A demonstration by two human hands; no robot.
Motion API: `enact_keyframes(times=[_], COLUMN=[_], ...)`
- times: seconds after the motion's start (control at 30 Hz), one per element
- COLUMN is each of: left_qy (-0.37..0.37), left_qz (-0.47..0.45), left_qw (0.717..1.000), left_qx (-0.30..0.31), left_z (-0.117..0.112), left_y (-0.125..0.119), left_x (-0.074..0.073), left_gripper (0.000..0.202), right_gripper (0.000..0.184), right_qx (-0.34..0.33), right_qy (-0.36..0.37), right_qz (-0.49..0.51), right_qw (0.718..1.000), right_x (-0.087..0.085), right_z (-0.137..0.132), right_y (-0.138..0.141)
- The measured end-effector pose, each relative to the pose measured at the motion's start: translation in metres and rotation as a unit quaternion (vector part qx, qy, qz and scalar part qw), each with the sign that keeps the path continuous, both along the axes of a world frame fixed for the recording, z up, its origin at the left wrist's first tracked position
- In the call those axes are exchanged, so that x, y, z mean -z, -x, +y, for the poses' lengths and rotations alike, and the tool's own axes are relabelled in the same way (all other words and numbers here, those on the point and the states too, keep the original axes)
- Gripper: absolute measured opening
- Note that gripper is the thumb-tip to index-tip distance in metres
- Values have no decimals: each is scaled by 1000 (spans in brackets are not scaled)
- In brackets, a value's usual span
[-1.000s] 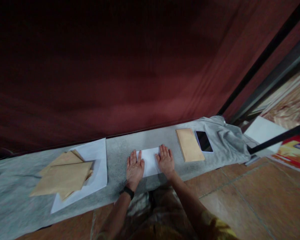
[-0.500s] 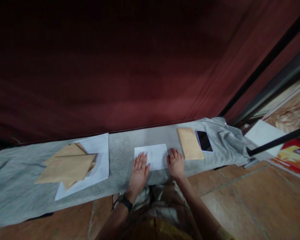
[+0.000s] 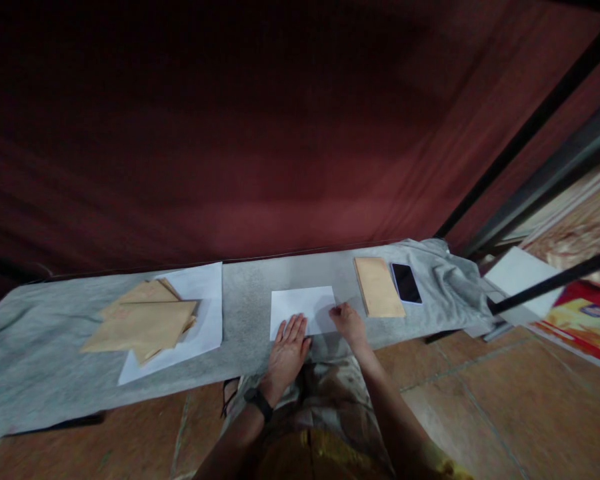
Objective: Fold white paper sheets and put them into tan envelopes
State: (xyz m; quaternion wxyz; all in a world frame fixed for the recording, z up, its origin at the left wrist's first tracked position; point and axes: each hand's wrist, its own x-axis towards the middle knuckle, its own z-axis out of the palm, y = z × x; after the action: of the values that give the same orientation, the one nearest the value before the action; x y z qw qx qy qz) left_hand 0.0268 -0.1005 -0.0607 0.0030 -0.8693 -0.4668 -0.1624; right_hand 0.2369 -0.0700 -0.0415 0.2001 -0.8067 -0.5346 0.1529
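Note:
A folded-size sheet of white paper (image 3: 300,303) lies in front of me on the grey cloth. My left hand (image 3: 288,347) rests on its lower edge, fingers stretched out flat. At the sheet's right edge my right hand (image 3: 349,323) has its fingers closed in a pinch on the paper. Just to the right of that hand lies a stack of brown envelopes (image 3: 380,287), with a dark-screened phone (image 3: 407,283) beside it. Off to the left, several loose brown envelopes (image 3: 140,323) overlap on larger white paper (image 3: 211,303).
The grey cloth (image 3: 247,333) covers a long narrow table against a dark red curtain (image 3: 280,167). Black poles (image 3: 525,130) slant at the right, near a white box (image 3: 523,277) and a red and yellow printed package (image 3: 580,320). Tiled floor (image 3: 480,407) shows below.
My left hand has slid down the sheet towards me. My right hand has gone from lying with bent fingers beside the sheet to pinching its right edge. The view has shifted slightly.

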Motion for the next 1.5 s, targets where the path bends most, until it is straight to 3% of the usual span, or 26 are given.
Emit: enact_keyframes(times=[0.2,0.4,0.53,0.67,0.8,0.93,1.03,1.13,1.2,1.27,1.4,1.5], left_qy=[6,8,15,39,43,32,17,-4,-2,31,129,143], left_qz=[3,-12,-38,-93,-189,-260,-289,-320,-318,-289,-142,-43], left_qw=[1000,998,997,994,980,959,942,922,925,946,977,975], left_qx=[-10,-55,-64,-43,-52,-110,-169,-218,-208,-140,96,165], left_z=[-2,-2,0,2,12,31,46,53,54,51,45,45], left_y=[-5,-22,-27,-23,-14,3,26,46,50,43,2,-28], left_x=[-3,1,6,5,-9,-20,-17,-12,-14,-20,-30,-24], left_gripper=[48,54,54,61,70,63,57,52,48,46,46,49], right_gripper=[12,24,24,31,34,31,33,35,37,42,49,53], right_qx=[-4,13,-15,-37,-48,-175,-264,-306,-337,-353,-369,-382], right_qy=[-41,-75,-75,-104,-177,-266,-253,-226,-209,-197,-188,-184], right_qz=[83,188,264,320,317,185,76,13,-1,-11,-15,-29], right_qw=[996,979,961,941,930,930,927,925,918,915,910,905], right_x=[4,2,-5,-24,-62,-88,-73,-35,-10,10,30,35], right_z=[-1,-6,-7,-2,5,1,-11,-27,-39,-49,-64,-68], right_y=[0,0,3,8,3,-4,-5,-5,-5,-4,0,2])
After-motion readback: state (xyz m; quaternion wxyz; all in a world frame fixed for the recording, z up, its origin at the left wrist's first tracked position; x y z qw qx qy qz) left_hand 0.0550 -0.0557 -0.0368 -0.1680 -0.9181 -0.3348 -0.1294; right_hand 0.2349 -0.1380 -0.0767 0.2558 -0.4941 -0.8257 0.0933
